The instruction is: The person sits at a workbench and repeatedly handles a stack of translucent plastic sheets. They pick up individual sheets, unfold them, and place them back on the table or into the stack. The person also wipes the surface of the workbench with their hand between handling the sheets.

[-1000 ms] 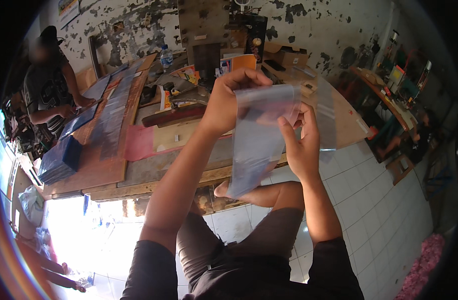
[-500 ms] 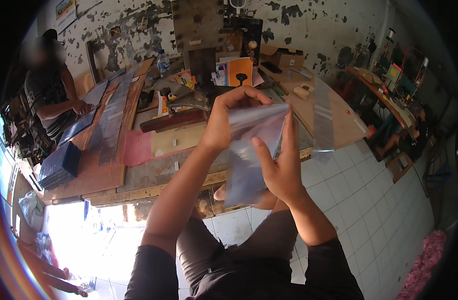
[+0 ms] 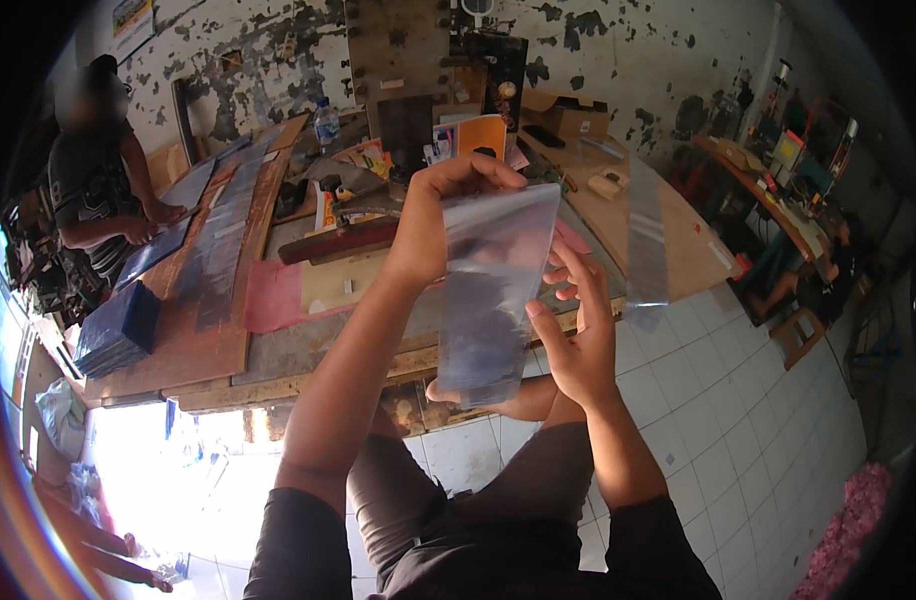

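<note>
Compared with 0.5 s ago, the right hand [image 3: 583, 350] has opened and shifted: its thumb lay across the front of the clear film [image 3: 493, 310] then, and now it stands off to the right of that piece, thumb and fingers spread apart. The fingertips come close to the film's right edge; whether 1 of them touches it, I cannot tell. The left hand [image 3: 428, 215] has moved a little toward the left and the film has gone with it. Its fingers are bent over at the top, grasping the film by its upper left part, though the exact grip behind is hidden. At the left, the co-worker [image 3: 98, 190] now has 2 hands further apart than before.

The film hangs in the air between the 2 hands, in front of the near edge of the tabletop [image 3: 293, 350] and above the person's bent leg [image 3: 553, 402]. It is thin, glossy and see-through, longer than wide, with a bluish-grey cast, pinkish in the upper half and darker violet lower down. The top edge slants up to the right, the right side leans inward toward the bottom, and pale streaks of light cross the surface. The lower end looks uneven.
</note>
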A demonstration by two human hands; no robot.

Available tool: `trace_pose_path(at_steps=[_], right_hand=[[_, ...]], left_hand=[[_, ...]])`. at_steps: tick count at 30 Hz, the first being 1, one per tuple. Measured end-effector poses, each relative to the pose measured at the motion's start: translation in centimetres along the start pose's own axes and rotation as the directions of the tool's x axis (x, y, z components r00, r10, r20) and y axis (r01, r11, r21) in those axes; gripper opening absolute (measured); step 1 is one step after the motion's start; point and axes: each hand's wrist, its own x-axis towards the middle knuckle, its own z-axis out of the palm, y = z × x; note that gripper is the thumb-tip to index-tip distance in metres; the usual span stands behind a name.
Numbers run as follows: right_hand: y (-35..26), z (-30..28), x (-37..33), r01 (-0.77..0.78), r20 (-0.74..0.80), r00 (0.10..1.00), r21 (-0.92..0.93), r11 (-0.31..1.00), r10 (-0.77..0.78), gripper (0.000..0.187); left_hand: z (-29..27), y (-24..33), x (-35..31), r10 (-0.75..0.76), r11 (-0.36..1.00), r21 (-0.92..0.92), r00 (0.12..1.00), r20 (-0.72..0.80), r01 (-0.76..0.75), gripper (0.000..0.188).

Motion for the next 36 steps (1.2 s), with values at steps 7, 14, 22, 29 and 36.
trace_pose_path(at_steps=[7, 14, 22, 29, 36], right_hand=[[-0.7, 0.0, 0.7, -0.015, 0.017, 1.0, 0.014, 1.0, 0.015, 0.066], [-0.6, 0.5, 0.3, -0.024, -0.005, 1.0, -0.049, 0.999, 0.024, 0.07], [-1.1, 1.0, -0.5, -0.048, 0.014, 0.999, -0.065, 0.997, 0.049, 0.072], [-0.8, 1.4, -1.0, -0.094, -0.021, 0.995, -0.04, 0.995, 0.093, 0.077], [-1.0, 1.5, -0.3, 0.14, -0.007, 0.99, -0.186, 0.973, -0.144, 0.105]], left_hand=[[0.2, 0.1, 0.0, 0.015, 1.0, -0.018, 1.0, -0.027, -0.015, 0.017], [0.3, 1.0, -0.1, 0.007, 0.999, 0.039, 0.999, -0.033, -0.006, 0.025], [-0.6, 0.4, 0.3, -0.079, 0.996, -0.042, 0.993, -0.093, 0.076, 0.018], [0.6, 1.3, 0.3, -0.14, 0.99, -0.038, 0.981, -0.134, 0.137, 0.019], [3.2, 1.7, 0.4, 0.097, 0.958, 0.286, 0.975, -0.2, -0.037, 0.03]])
